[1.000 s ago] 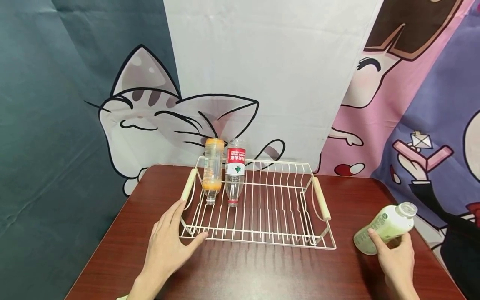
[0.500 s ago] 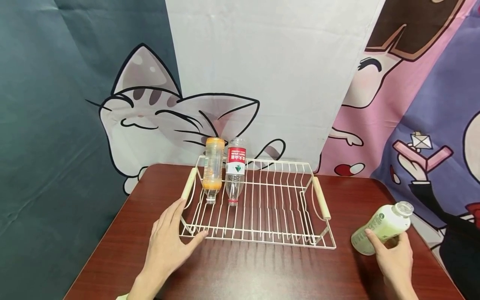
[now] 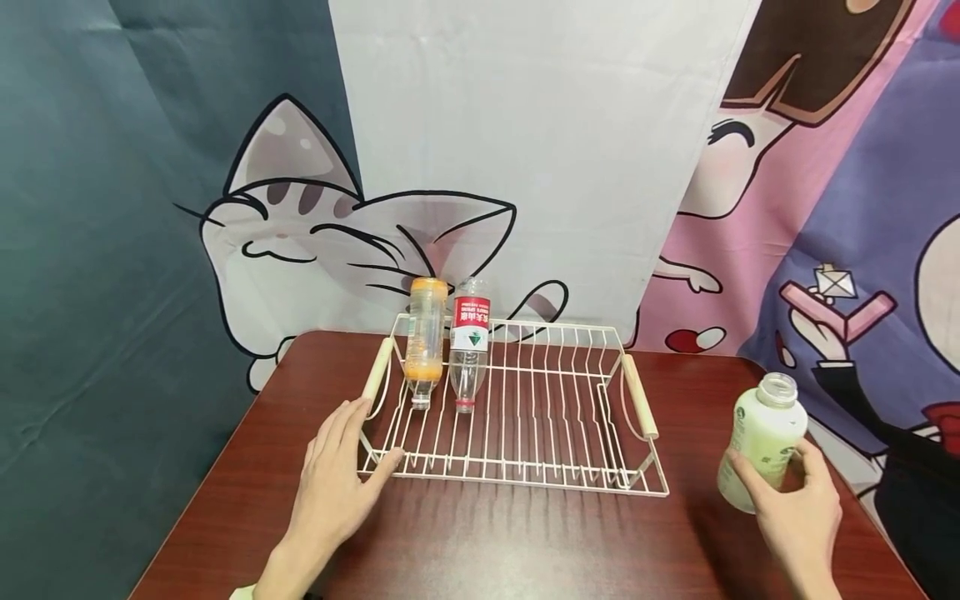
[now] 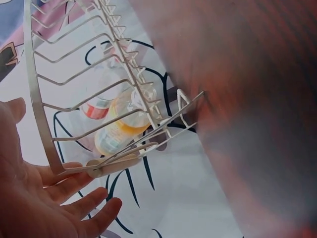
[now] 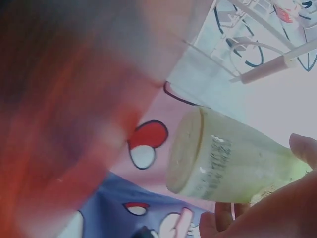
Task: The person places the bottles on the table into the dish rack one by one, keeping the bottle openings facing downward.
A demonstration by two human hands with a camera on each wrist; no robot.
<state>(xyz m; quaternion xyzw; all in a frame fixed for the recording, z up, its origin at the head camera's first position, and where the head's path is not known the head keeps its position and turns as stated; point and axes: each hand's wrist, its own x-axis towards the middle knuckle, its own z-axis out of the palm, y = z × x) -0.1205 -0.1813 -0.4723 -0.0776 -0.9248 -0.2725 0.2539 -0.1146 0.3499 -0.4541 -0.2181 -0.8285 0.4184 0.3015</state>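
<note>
A white wire dish rack [image 3: 540,400] with pale wooden handles stands on the table. Two clear plastic bottles lean upside down at its left end: one with orange bands [image 3: 425,342], the other a red-labelled water bottle [image 3: 469,342]. At the rack's front left corner rests my left hand [image 3: 330,483], its fingers extended along the side and its thumb at the front wire. To the right of the rack, my right hand [image 3: 798,517] grips a capless pale green and white bottle [image 3: 765,437] between thumb and fingers. Its base [image 5: 185,148] shows in the right wrist view.
The dark red wooden table [image 3: 480,550] ends at a fabric backdrop [image 3: 555,167] with cartoon prints. The rack's right handle [image 3: 639,396] stands between the rack and the green bottle.
My right hand has turned the green bottle from leaning right to nearly upright. The left hand stays at the rack corner, its thumb shifted slightly left.
</note>
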